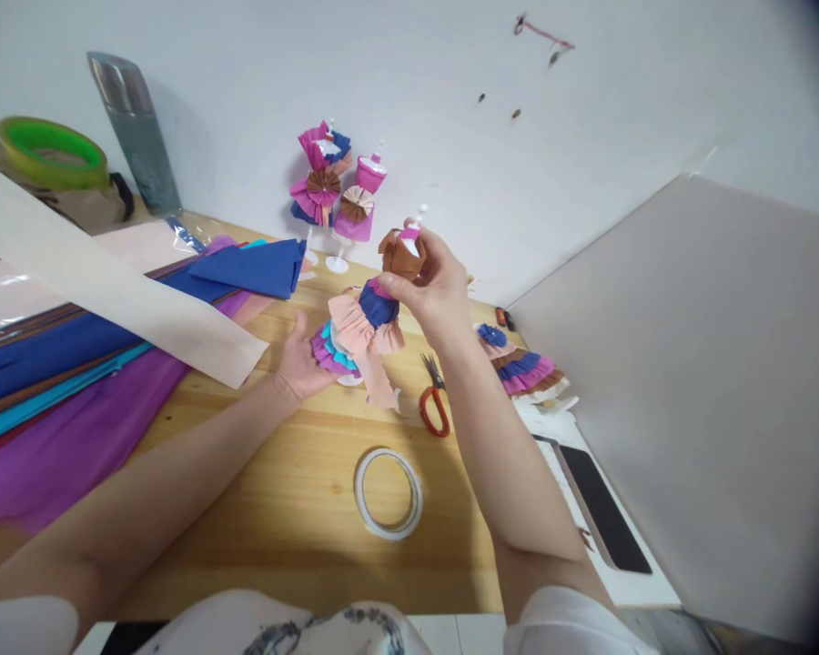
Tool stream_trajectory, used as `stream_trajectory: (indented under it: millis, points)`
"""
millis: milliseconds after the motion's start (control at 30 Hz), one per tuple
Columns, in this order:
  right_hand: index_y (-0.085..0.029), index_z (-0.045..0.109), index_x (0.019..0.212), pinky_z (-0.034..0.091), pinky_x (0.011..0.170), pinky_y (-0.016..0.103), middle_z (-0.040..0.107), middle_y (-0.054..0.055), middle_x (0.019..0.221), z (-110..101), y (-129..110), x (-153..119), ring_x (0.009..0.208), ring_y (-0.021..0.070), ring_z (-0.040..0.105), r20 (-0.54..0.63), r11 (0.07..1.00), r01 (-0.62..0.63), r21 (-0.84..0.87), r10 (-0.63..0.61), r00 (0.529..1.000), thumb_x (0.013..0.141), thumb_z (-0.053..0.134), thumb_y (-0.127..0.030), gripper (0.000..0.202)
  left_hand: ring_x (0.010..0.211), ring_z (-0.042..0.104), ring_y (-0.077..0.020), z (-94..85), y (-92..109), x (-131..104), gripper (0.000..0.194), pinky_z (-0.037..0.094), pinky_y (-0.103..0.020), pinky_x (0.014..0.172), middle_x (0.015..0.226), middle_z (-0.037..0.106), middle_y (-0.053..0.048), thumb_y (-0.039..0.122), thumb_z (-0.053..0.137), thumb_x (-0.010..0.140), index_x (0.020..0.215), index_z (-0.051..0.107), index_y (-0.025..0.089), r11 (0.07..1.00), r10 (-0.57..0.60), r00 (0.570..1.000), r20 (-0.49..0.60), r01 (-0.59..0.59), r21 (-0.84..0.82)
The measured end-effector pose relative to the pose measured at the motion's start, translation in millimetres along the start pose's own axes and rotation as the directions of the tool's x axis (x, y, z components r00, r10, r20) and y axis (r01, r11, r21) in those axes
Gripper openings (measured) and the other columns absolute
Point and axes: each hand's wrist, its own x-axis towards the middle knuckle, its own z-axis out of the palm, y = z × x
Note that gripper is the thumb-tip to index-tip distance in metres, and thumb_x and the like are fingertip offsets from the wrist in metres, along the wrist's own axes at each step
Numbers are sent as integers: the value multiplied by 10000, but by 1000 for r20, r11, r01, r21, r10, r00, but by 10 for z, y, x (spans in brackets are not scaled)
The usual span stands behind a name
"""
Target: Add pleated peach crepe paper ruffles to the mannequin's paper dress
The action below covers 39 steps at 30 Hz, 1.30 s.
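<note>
Mannequin (380,307) blue, frilled peach; right fingers (399,287) pinching bodice (399,260), left fingers (301,331) spread at hem (336,357)

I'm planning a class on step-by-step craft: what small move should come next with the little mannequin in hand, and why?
Probably the left hand should lift the loose peach strip up against the skirt. The strip dangles below the peach ruffle, the left hand is open at the skirt, and the right hand holds the mannequin by its upper part.
</note>
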Motion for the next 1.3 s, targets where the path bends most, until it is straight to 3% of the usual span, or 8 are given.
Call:
stream_trajectory:
  millis: [333, 500, 633, 700, 800, 900, 1133, 1300]
  points:
    - [-213, 380, 1424, 514, 955, 435, 593, 137, 1323, 97, 288, -132, 1175, 271, 601, -49, 999, -16, 33, 18, 999, 783, 717, -470, 768, 1119, 658, -267, -34, -146, -26, 327, 500, -448, 998, 1192, 706, -120, 293, 523, 949, 1218, 642, 150, 992, 39, 974, 224, -65, 108]
    - [-241, 381, 1422, 496, 968, 423, 499, 136, 1424, -41, 197, -448, 1282, 272, 513, -141, 999, 46, -4, -47, 989, 838, 599, -570, 704, 1024, 697, -218, 22, -172, -18, 342, 500, -405, 1013, 1035, 755, -89, 120, 499, 926, 1244, 623, 148, 992, 69, 987, 142, -83, 96]
    - [-210, 579, 1055, 519, 746, 329, 646, 79, 978, -95, 104, -836, 904, 205, 631, -317, 996, -21, -85, -7, 948, 881, 590, -410, 265, 898, 718, -178, 68, -158, -28, 368, 506, -378, 1004, 984, 757, -61, 111, 506, 930, 1284, 598, 157, 993, 75, 995, 61, -80, 84]
    - [-197, 596, 815, 483, 673, 307, 630, 23, 760, -61, 95, -1002, 713, 173, 607, -230, 988, -61, -143, 27, 973, 840, 638, -378, 187, 907, 715, -172, 82, -158, -36, 375, 501, -382, 1011, 1004, 751, -57, 115, 490, 943, 1300, 589, 175, 992, 78, 995, 57, -83, 95]
    - [-187, 584, 713, 450, 656, 293, 634, 9, 694, 41, 88, -1149, 656, 158, 587, -90, 946, -120, -300, 97, 991, 802, 658, -365, 212, 973, 700, -183, 82, -168, -42, 357, 503, -398, 1004, 1067, 736, -74, 150, 479, 962, 1300, 590, 185, 989, 69, 997, 39, -73, 130]
    - [-193, 540, 647, 426, 611, 267, 592, -7, 615, 138, 27, -1188, 592, 136, 551, -61, 927, -116, -357, 101, 993, 836, 588, -317, 232, 986, 692, -182, 75, -176, -44, 323, 515, -371, 980, 1047, 734, -74, 167, 506, 956, 1259, 616, 185, 987, 72, 997, 22, -74, 143]
    - [-189, 592, 697, 414, 549, 232, 602, -11, 611, 226, -215, -1131, 544, 115, 536, -35, 954, -123, -272, 118, 992, 835, 550, -262, 161, 881, 707, -150, 125, -180, -58, 264, 542, -298, 887, 962, 753, -63, 159, 430, 983, 1091, 670, 135, 989, 43, 999, 7, -44, 139]
    - [-182, 614, 714, 424, 534, 218, 618, -7, 621, 221, -263, -1109, 542, 113, 544, -4, 975, -142, -171, 143, 990, 834, 563, -285, 166, 834, 711, -152, 126, -182, -51, 271, 553, -293, 853, 904, 756, -61, 182, 449, 979, 1141, 660, 132, 991, 19, 1000, 15, -21, 135]
